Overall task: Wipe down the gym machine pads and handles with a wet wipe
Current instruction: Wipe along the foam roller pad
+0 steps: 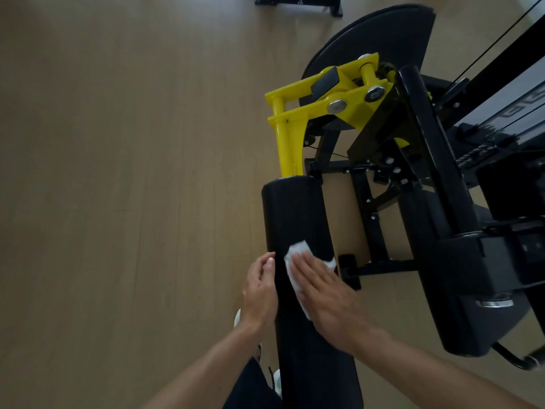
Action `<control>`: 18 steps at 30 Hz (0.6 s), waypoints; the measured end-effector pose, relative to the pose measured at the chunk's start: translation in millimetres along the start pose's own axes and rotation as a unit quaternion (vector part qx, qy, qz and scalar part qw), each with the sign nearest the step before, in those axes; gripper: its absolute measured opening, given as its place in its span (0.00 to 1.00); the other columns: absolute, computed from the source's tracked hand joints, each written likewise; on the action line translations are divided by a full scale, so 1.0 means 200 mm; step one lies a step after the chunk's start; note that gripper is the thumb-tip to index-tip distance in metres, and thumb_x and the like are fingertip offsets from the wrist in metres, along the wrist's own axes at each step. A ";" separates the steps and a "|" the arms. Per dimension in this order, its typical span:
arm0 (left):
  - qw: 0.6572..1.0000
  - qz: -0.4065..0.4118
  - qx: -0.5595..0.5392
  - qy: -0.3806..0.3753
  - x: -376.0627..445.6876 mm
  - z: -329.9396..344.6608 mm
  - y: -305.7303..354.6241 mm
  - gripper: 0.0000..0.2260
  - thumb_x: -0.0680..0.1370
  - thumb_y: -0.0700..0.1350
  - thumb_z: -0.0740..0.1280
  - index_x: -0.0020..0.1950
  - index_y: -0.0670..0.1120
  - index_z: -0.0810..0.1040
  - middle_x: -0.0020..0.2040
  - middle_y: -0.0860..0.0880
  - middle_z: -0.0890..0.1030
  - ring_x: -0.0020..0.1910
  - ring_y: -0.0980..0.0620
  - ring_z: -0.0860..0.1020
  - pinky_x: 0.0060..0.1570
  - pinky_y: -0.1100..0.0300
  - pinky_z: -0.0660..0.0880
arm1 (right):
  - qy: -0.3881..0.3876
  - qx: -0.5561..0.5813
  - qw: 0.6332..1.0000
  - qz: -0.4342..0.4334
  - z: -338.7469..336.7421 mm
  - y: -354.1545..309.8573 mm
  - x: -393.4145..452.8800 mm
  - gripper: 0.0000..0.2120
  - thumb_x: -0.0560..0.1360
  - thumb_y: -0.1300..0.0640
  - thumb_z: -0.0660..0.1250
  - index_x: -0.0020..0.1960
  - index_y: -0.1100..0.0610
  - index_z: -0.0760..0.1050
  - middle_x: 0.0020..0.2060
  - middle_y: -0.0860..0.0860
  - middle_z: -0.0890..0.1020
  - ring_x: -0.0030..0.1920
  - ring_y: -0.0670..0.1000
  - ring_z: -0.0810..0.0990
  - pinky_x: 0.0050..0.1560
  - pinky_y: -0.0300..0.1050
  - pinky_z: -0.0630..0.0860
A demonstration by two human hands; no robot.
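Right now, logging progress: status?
Right hand flat on wet wipe, on roller pad. Left hand steadies pad's side. Nothing in the way.

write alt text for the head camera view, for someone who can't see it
Seen from above, a person's right hand presses a white wet wipe flat on a long black roller pad, while the left hand steadies the pad's side. Beyond are the machine's yellow arm, black frame, and a wood-look floor.
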State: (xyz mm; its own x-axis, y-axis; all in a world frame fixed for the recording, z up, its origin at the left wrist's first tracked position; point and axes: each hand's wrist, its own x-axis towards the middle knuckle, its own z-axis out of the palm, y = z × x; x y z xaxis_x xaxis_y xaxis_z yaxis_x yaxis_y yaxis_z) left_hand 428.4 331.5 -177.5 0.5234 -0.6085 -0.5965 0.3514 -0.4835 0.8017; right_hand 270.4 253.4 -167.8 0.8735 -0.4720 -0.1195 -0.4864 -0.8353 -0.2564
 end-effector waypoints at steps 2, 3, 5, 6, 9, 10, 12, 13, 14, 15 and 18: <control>0.999 -0.001 -0.019 -0.026 0.00 -0.03 -0.02 0.15 0.85 0.56 0.58 0.69 0.60 0.77 0.67 0.61 0.78 0.69 0.62 0.74 0.72 0.48 0.71 | -0.014 -0.014 0.999 -0.026 -0.01 0.00 -0.03 0.25 0.86 0.53 0.51 0.82 0.60 0.57 0.82 0.56 0.56 0.82 0.53 0.54 0.78 0.52 0.56; 0.999 -0.002 -0.023 -0.043 0.00 -0.04 -0.03 0.16 0.84 0.57 0.58 0.71 0.59 0.75 0.69 0.62 0.77 0.70 0.63 0.72 0.74 0.48 0.69 | -0.025 -0.024 0.999 -0.030 -0.01 0.02 0.01 0.26 0.87 0.52 0.50 0.82 0.59 0.56 0.82 0.55 0.55 0.82 0.52 0.52 0.79 0.52 0.55; 0.997 -0.005 -0.019 -0.073 0.00 -0.05 -0.03 0.24 0.81 0.64 0.58 0.75 0.58 0.71 0.73 0.63 0.73 0.73 0.64 0.68 0.76 0.49 0.66 | -0.033 -0.022 0.999 -0.018 -0.06 0.06 0.19 0.25 0.87 0.52 0.47 0.83 0.58 0.52 0.83 0.54 0.51 0.83 0.51 0.47 0.80 0.52 0.50; 0.997 -0.009 -0.013 -0.080 -0.01 -0.05 -0.04 0.30 0.78 0.70 0.59 0.76 0.58 0.69 0.74 0.64 0.72 0.74 0.65 0.67 0.77 0.49 0.64 | -0.023 -0.016 1.000 0.000 -0.09 0.07 0.31 0.25 0.87 0.53 0.46 0.82 0.59 0.50 0.83 0.54 0.50 0.83 0.51 0.45 0.81 0.51 0.48; 0.993 -0.065 -0.025 -0.093 -0.03 -0.03 -0.11 0.43 0.67 0.80 0.60 0.78 0.62 0.64 0.76 0.64 0.67 0.76 0.63 0.64 0.78 0.47 0.62 | -0.054 -0.033 0.996 0.065 -0.14 0.10 0.62 0.25 0.88 0.53 0.43 0.82 0.59 0.43 0.82 0.53 0.41 0.82 0.51 0.37 0.82 0.49 0.41; 0.990 -0.092 -0.028 -0.101 -0.04 -0.03 -0.12 0.43 0.67 0.81 0.60 0.79 0.63 0.63 0.76 0.64 0.67 0.76 0.62 0.64 0.78 0.46 0.62 | -0.058 -0.040 0.996 0.057 -0.14 0.09 0.64 0.26 0.87 0.53 0.42 0.83 0.59 0.44 0.82 0.53 0.42 0.82 0.51 0.37 0.82 0.49 0.41; 0.984 -0.130 -0.050 -0.111 -0.06 -0.03 -0.12 0.32 0.76 0.74 0.57 0.76 0.60 0.69 0.70 0.62 0.76 0.70 0.63 0.72 0.73 0.51 0.70 | -0.067 -0.055 0.996 0.003 -0.13 0.06 0.54 0.26 0.86 0.53 0.45 0.82 0.60 0.51 0.82 0.55 0.49 0.83 0.53 0.43 0.83 0.53 0.47; 0.981 -0.154 -0.066 -0.103 -0.07 -0.04 -0.11 0.23 0.82 0.67 0.55 0.70 0.58 0.75 0.60 0.63 0.82 0.61 0.65 0.78 0.64 0.58 0.76 | -0.090 -0.057 0.994 -0.030 -0.11 0.03 0.43 0.26 0.85 0.54 0.48 0.82 0.59 0.54 0.82 0.56 0.53 0.83 0.53 0.47 0.82 0.55 0.50; 0.976 -0.175 -0.073 -0.102 -0.07 -0.05 -0.12 0.19 0.85 0.61 0.52 0.64 0.57 0.78 0.51 0.63 0.85 0.52 0.66 0.81 0.53 0.63 0.79 | -0.108 -0.062 0.990 -0.066 -0.11 0.00 0.30 0.27 0.84 0.54 0.52 0.81 0.59 0.57 0.81 0.56 0.56 0.82 0.53 0.50 0.82 0.55 0.51; 0.972 -0.197 -0.070 -0.103 -0.07 -0.06 -0.13 0.19 0.86 0.59 0.51 0.60 0.57 0.80 0.46 0.61 0.86 0.48 0.64 0.83 0.46 0.64 0.79 | -0.127 -0.077 0.983 -0.107 -0.10 -0.04 0.17 0.27 0.82 0.53 0.55 0.80 0.58 0.60 0.81 0.56 0.59 0.82 0.54 0.53 0.82 0.55 0.50; 0.962 -0.241 -0.079 -0.105 -0.07 -0.09 -0.21 0.22 0.85 0.60 0.51 0.62 0.54 0.82 0.51 0.55 0.87 0.52 0.55 0.84 0.46 0.59 0.78 | -0.166 -0.137 0.958 -0.190 -0.09 -0.07 0.00 0.28 0.79 0.49 0.53 0.77 0.58 0.66 0.78 0.56 0.64 0.81 0.55 0.56 0.80 0.53 0.43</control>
State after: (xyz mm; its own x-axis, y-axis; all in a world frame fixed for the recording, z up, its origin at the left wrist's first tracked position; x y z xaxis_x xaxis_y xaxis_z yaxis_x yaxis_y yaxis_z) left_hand 419.9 372.1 -202.7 0.1079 -0.4589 -0.8819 0.6359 -0.6501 0.4160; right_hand 276.6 259.1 -146.2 0.9248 -0.0421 -0.3780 -0.0802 -0.9931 -0.0856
